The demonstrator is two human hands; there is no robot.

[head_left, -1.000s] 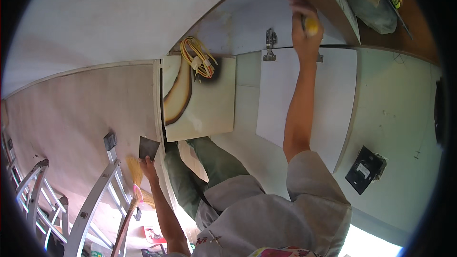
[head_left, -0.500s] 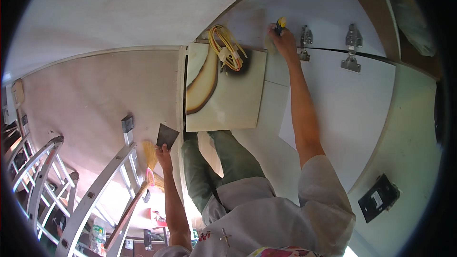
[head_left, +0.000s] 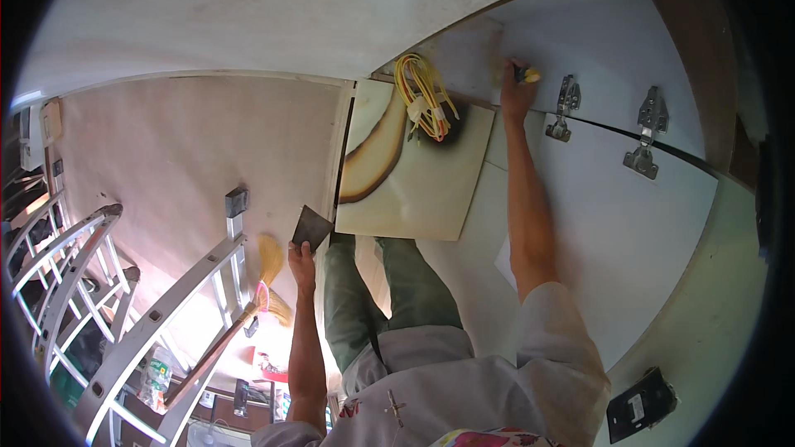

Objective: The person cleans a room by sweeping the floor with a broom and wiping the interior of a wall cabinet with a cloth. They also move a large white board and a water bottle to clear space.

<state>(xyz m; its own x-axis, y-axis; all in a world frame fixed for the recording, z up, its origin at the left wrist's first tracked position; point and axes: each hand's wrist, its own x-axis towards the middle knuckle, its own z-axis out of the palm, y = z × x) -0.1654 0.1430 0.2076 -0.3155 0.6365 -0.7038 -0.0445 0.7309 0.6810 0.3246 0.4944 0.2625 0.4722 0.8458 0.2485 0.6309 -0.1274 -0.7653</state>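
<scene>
My left hand (head_left: 303, 265), closed, pinches the lower corner of a thin, dark grey square sheet (head_left: 311, 228). It is held up beside the edge of a marbled, cream-and-brown panel. My right hand (head_left: 518, 99) is stretched far forward against the pale cabinet interior, left of the metal hinges. Its fingers are closed around a small tool with a yellow-and-black handle (head_left: 527, 74); the hand hides its working end. A bundled yellow cable (head_left: 422, 91) hangs over the top of the marbled panel (head_left: 414, 207), to the left of that hand.
A white cabinet door (head_left: 613, 232) hangs on two metal hinges (head_left: 565, 108) at the right. An aluminium ladder (head_left: 157, 323) stands at the left, with a straw broom (head_left: 269, 261) beside it. A black wall box (head_left: 642, 406) is at the lower right.
The view has shifted, so most things appear farther right and lower. My right hand has turned its grip, and the yellow handle end points more to the right. My left hand still holds the dark sheet.
</scene>
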